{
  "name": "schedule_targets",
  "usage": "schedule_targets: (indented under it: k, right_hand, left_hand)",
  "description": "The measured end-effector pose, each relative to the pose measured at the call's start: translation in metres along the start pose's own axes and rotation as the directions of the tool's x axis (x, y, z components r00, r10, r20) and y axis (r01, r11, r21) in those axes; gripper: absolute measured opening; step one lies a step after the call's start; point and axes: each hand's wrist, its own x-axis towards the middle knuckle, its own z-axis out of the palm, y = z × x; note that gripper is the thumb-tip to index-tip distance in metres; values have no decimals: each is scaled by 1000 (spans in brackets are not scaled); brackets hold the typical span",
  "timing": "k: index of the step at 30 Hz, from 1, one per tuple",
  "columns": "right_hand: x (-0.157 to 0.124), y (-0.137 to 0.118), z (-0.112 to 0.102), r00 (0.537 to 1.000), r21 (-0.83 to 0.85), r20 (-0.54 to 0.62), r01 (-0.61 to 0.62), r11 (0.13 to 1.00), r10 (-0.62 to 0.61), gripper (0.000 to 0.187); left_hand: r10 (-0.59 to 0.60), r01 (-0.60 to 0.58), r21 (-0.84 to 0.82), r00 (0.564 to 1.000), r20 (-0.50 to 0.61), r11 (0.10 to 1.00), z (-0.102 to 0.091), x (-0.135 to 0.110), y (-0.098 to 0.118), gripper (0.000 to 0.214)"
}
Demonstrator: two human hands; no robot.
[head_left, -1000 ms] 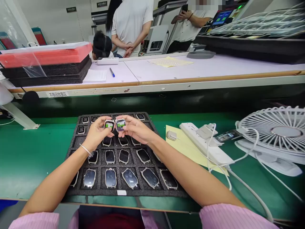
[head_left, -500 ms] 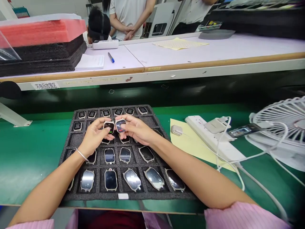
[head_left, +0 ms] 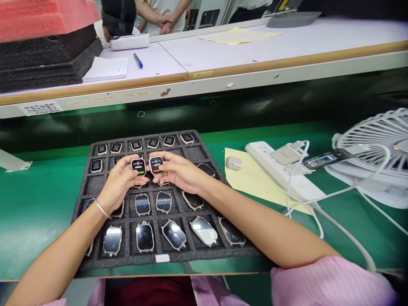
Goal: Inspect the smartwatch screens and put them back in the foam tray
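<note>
A black foam tray (head_left: pixel 95 185) lies on the green bench and holds several smartwatch bodies in its pockets. My left hand (head_left: pixel 117 182) is closed on one watch body (head_left: pixel 139 166) with a lit screen showing green and red. My right hand (head_left: pixel 180 172) is closed on a second watch body (head_left: pixel 156 165), whose screen shows red and green. Both watches are held side by side just above the tray's middle rows. The back row of watches (head_left: pixel 153 143) shows text screens; the front rows (head_left: pixel 145 236) are dark.
A yellow sheet (head_left: pixel 255 187) with a small grey puck (head_left: pixel 233 162) lies right of the tray. Beyond are a white power strip (head_left: pixel 274 168), cables and a white fan (head_left: pixel 379 148). A raised shelf (head_left: pixel 255 55) carries foam stacks, a notepad and a pen. Other people stand behind it.
The camera has tilted down, so everything sits higher in view. Both hands keep their watches; the screens changed from green-banded displays to red and green bars.
</note>
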Motion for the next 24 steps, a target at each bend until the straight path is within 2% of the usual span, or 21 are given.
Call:
schedule_targets:
  k: [4, 9, 18, 24]
  right_hand:
    - [0, -1, 1, 1000, 5, -16, -1, 1000, 1, 32]
    - [0, -2, 0, 999, -9, -23, 31, 999, -31, 35]
    - [-4, 1, 2, 986, -38, 78, 152, 988, -149, 42]
    - [-3, 3, -1, 990, -89, 18, 144, 986, -143, 35]
  left_hand:
    - [-11, 11, 27, 1000, -17, 1000, 0, -1, 1, 54]
    - [-4, 5, 54, 1000, -27, 999, 0, 0, 0, 58]
    - [56, -55, 22, 998, -28, 998, 2, -1, -1, 49]
    - [86, -84, 53, 996, -36, 995, 4, -3, -2, 43]
